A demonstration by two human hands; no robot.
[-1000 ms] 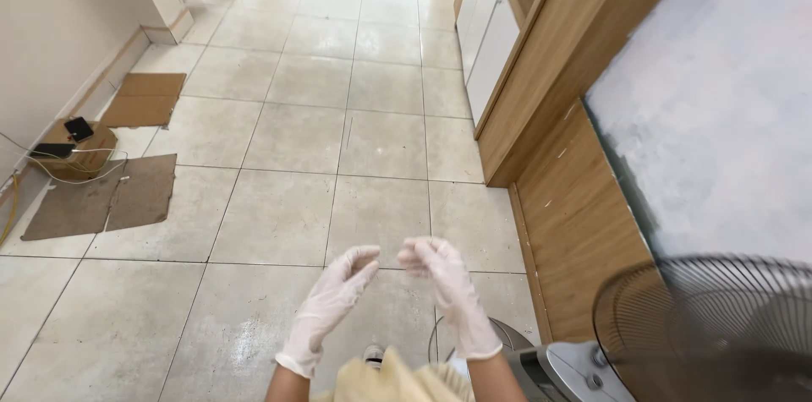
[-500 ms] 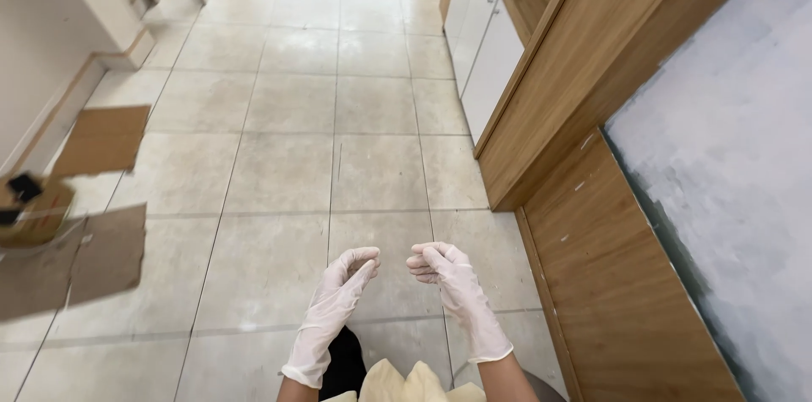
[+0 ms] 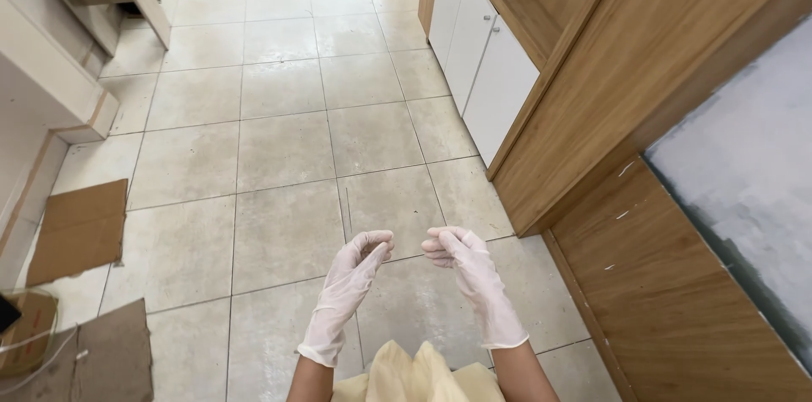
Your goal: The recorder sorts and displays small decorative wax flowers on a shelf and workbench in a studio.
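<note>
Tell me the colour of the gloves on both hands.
White gloves, translucent, clearest in the head view.
</note>
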